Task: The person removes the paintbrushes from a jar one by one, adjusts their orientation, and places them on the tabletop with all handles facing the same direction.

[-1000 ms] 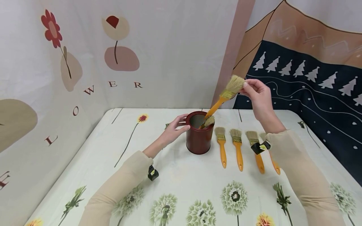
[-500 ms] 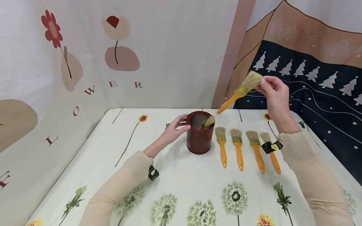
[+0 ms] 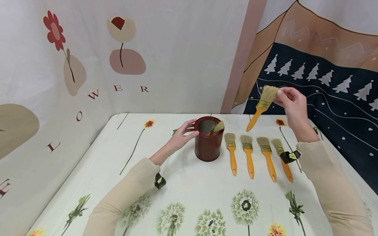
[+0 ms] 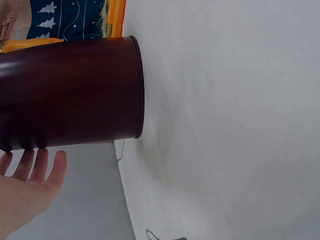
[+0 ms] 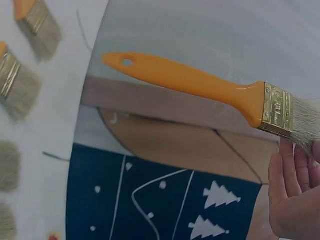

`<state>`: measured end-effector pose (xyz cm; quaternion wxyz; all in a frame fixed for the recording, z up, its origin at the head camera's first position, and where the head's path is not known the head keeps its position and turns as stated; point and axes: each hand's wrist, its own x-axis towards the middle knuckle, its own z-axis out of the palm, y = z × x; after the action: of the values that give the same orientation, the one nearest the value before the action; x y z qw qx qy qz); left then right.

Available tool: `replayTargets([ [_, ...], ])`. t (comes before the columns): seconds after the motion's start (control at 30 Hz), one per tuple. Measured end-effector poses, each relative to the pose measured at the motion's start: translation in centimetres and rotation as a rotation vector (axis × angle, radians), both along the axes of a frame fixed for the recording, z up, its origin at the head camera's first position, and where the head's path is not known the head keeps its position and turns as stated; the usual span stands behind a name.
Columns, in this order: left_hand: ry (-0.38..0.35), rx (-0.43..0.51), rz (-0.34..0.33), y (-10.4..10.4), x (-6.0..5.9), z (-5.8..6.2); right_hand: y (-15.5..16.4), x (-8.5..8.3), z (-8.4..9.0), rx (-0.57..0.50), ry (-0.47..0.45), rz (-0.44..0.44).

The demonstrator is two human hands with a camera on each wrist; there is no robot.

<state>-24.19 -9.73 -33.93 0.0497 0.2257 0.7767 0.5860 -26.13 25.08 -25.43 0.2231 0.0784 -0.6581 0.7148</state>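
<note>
My right hand (image 3: 296, 106) pinches a flat paintbrush (image 3: 263, 104) by its pale bristles, above the back right of the table. The brush's orange handle (image 5: 180, 76) slants downward, and its brass-coloured ferrule (image 5: 278, 111) shows in the right wrist view. Left of it stands an upright dark red can (image 3: 207, 147) with an open top. Another brush (image 3: 219, 126) leans inside, its bristles at the right rim and its lower part hidden. Fairly straight fingers of my left hand (image 3: 183, 137) touch the can's left side near the rim; the left wrist view shows the fingertips (image 4: 41, 157) against it.
Several orange-handled paintbrushes lie in a row right of the can, bristles away from me, from the nearest brush (image 3: 231, 157) to the farthest brush (image 3: 286, 167). A flower-print cloth (image 3: 183, 196) covers the table. Printed hangings (image 3: 177, 59) rise behind it.
My right hand has drawn the paintbrush out of the can, moving it up and right, then slightly lower with its handle hanging steeper. My left hand and the can have stayed put.
</note>
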Motion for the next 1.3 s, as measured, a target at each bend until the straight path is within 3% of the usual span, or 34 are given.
replayTargets([
  [0.53,-0.013,-0.003,0.014,0.0,-0.1,0.0,2.4,-0.2,-1.9,0.267,-0.196,-0.127],
  [1.0,-0.01,-0.005,0.013,0.0,0.1,0.1,4.9,-0.4,-3.5,0.449,-0.277,-0.139],
  [1.1,-0.014,-0.006,0.014,0.1,0.1,0.1,6.9,-2.0,-5.3,0.477,-0.316,-0.121],
  [1.3,-0.009,-0.003,0.002,0.0,0.1,0.0,15.9,-10.0,-14.3,0.46,-0.36,-0.095],
])
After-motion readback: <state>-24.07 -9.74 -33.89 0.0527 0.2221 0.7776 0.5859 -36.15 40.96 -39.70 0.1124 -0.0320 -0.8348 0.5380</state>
